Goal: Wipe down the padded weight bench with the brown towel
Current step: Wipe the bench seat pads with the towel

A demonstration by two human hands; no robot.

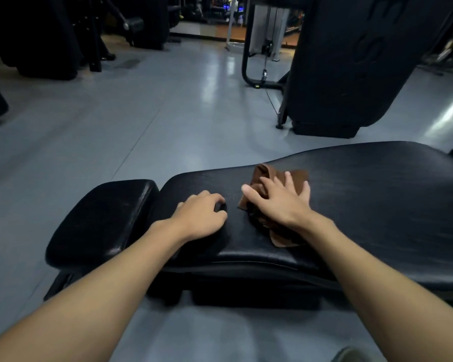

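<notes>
The black padded weight bench (pixel 377 194) runs across the lower half of the view, its long back pad on the right and a smaller seat pad (pixel 102 220) on the left. A crumpled brown towel (pixel 296 177) lies on the back pad near its left end. My right hand (pixel 277 202) presses flat on the towel with fingers spread. My left hand (pixel 202 215) rests on the pad just left of the towel, fingers curled, holding nothing.
A large black weight machine (pixel 356 64) stands behind the bench at the right, with a cable and curved frame (pixel 249 74) beside it. More dark machines (pixel 50 35) stand at the far left. Grey gym floor (pixel 141 113) stretches between them.
</notes>
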